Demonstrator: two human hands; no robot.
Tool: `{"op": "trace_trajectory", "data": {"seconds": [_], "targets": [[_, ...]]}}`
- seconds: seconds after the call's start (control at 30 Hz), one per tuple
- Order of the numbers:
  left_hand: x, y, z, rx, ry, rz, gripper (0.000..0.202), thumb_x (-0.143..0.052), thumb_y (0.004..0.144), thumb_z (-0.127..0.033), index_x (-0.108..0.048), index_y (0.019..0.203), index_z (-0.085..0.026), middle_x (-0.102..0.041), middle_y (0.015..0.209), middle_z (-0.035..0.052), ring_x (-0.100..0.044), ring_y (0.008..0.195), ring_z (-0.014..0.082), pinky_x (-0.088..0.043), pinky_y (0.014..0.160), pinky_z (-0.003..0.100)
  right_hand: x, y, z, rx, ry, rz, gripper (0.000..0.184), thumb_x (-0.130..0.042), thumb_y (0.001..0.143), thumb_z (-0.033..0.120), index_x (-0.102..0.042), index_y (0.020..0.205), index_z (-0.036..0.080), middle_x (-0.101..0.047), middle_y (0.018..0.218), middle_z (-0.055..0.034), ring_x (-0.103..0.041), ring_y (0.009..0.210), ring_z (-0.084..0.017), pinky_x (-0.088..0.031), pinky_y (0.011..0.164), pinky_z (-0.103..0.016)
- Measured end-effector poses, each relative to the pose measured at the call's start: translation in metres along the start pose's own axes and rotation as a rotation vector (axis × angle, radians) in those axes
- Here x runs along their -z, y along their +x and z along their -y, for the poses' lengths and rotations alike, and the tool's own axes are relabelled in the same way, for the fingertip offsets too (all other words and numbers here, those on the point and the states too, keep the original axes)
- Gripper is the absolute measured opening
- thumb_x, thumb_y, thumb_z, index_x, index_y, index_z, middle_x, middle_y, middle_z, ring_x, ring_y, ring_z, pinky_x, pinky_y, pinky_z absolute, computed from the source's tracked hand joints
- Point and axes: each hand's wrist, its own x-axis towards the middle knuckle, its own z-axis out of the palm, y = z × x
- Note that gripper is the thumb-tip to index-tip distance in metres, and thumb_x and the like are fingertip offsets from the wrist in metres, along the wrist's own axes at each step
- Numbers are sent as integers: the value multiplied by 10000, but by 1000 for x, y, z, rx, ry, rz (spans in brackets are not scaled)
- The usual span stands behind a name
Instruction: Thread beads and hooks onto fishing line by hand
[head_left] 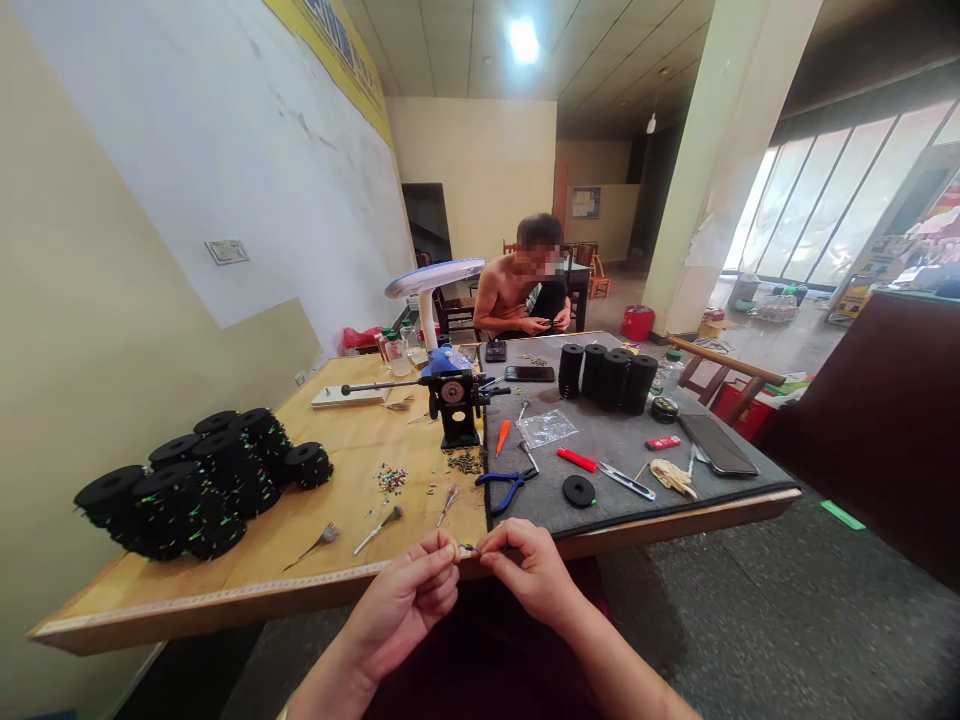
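Note:
My left hand and my right hand meet just in front of the wooden table's near edge. Both are closed in a pinch on one tiny piece held between their fingertips; it is too small to name. On the table just beyond lie a small brush-like tool, a fork-like tool, blue-handled pliers and a black disc.
A pile of black spools sits at the left. A hand-crank machine stands mid-table beside a grey mat with black rolls, scissors, phones. A person sits at the far end. A pillar stands at right.

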Motion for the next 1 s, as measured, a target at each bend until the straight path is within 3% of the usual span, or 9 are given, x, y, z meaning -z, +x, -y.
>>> {"op": "trace_trajectory", "data": {"seconds": [0.43,0.67,1.0], "targets": [[0,-1,-5,-24,15,12,227,-729,737,-227,-518,700,-149,-216,508,-116,-156,431,31,-175,433,172,2,-9,-15,-45,-54,-25,104,-631,810,193,-681,723,220,-718,739,-5,-634,733,-166,-448,723,-282],[-2,0,-3,-5,25,2,229,-729,736,-227,-518,694,-148,-225,498,-117,-164,429,32,-163,431,169,6,-4,-1,4,-80,11,152,-640,803,232,-692,944,247,-719,883,-24,-627,842,-184,-439,779,-291],[0,0,-1,2,47,7,246,-730,737,-256,-514,693,-146,-220,503,-116,-166,427,31,-170,429,164,-4,8,7,45,-105,5,80,-594,816,221,-668,785,233,-691,768,-8,-600,775,-173,-428,742,-281]]}}
